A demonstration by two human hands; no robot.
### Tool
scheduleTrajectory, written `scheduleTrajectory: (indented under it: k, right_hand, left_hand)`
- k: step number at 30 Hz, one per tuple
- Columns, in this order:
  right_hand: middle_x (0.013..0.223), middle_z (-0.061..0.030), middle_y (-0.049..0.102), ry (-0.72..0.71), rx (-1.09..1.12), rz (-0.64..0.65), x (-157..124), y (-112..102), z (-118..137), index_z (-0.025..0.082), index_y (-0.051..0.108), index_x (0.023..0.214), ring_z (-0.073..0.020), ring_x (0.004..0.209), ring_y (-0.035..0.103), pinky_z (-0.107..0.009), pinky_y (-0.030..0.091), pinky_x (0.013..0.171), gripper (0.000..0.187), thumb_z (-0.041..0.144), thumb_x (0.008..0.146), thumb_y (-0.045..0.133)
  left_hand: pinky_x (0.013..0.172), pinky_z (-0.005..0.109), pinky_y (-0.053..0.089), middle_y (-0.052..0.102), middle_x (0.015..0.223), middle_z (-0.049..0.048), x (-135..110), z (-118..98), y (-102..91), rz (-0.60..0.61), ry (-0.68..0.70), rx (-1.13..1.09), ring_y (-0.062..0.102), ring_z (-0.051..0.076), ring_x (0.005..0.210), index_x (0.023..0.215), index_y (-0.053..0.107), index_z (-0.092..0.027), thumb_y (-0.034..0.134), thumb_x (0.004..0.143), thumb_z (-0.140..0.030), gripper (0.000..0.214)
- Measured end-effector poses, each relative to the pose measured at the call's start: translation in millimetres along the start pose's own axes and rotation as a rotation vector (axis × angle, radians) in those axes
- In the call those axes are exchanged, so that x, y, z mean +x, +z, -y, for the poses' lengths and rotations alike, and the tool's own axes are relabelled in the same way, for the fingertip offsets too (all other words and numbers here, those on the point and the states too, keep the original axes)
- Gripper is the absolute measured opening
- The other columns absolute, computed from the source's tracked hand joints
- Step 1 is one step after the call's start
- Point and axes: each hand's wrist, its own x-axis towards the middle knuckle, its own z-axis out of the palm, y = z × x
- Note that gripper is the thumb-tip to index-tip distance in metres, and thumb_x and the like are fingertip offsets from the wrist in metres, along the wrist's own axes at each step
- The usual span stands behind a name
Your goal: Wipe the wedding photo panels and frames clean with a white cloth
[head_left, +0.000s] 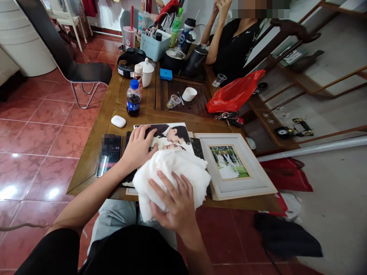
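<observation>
One phone [110,154] lies at the left side of the table [86,172], with a white earphone case [118,121] just beyond it; next to the phone comes the left hand [140,147], which is flat with fingers spread upon the large photo print [177,133] and has hold of nothing, only seems to press it down; this print lies near the front edge of the table, upon a black flat thing [197,147]; to the right, a bunched white cloth [169,162] covers the lower part of the print and hangs somewhat over the edge; the right hand [174,202] is half open, fingers bent into the cloth and holding it, though the palm is hidden; farther right, a white picture frame [258,179] lies face up; to do this step well, in my judgement, the left hand should press lightly and evenly so that the print does not slip, while the cloth should be gathered up, moved softly, and not dragged against the frame's corner.
</observation>
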Motion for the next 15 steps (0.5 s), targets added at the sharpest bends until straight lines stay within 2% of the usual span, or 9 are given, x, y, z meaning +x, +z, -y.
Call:
scheduleTrajectory:
  k: [3, 8, 12, 15]
  right_hand:
    - [0.15, -0.0005, 0.061, 0.017, 0.0, 0.008, 0, -2, -3, 0.039, 0.049, 0.155, -0.0327, 0.134, 0.054, -0.054, 0.037, 0.117, 0.065, 0.039, 0.091, 0.062]
    - [0.151, -0.0036, 0.059, 0.091, -0.078, -0.01, -5, -10, -29, 0.04, 0.034, 0.162, -0.0331, 0.13, 0.058, -0.053, 0.039, 0.115, 0.076, 0.037, 0.093, 0.063]
    - [0.155, -0.0076, 0.055, 0.157, -0.162, -0.01, -10, -14, -45, 0.038, 0.03, 0.164, -0.0353, 0.127, 0.059, -0.055, 0.041, 0.111, 0.078, 0.035, 0.094, 0.063]
    - [0.156, -0.0071, 0.054, 0.148, -0.171, 0.011, -8, -16, -49, 0.038, 0.028, 0.165, -0.036, 0.127, 0.058, -0.055, 0.041, 0.11, 0.077, 0.037, 0.095, 0.061]
  left_hand:
    - [0.124, 0.053, 0.03, 0.049, 0.152, 0.015, 1, 2, 1.0, 0.0, 0.008, -0.008, 0.04, 0.033, 0.146, 0.145, 0.053, -0.02, 0.051, 0.098, -0.037, 0.05]
    - [0.123, 0.055, 0.03, 0.049, 0.151, 0.0148, 1, 3, 2.1, 0.006, 0.007, -0.013, 0.04, 0.034, 0.145, 0.145, 0.054, -0.02, 0.051, 0.097, -0.036, 0.05]
    - [0.123, 0.055, 0.03, 0.05, 0.151, 0.0165, 2, 2, 0.6, 0.018, 0.01, -0.004, 0.04, 0.034, 0.145, 0.144, 0.055, -0.017, 0.049, 0.098, -0.037, 0.051]
    - [0.123, 0.055, 0.031, 0.05, 0.151, 0.0176, 2, 1, 0.8, 0.024, 0.008, 0.003, 0.041, 0.035, 0.145, 0.144, 0.055, -0.016, 0.049, 0.098, -0.036, 0.051]
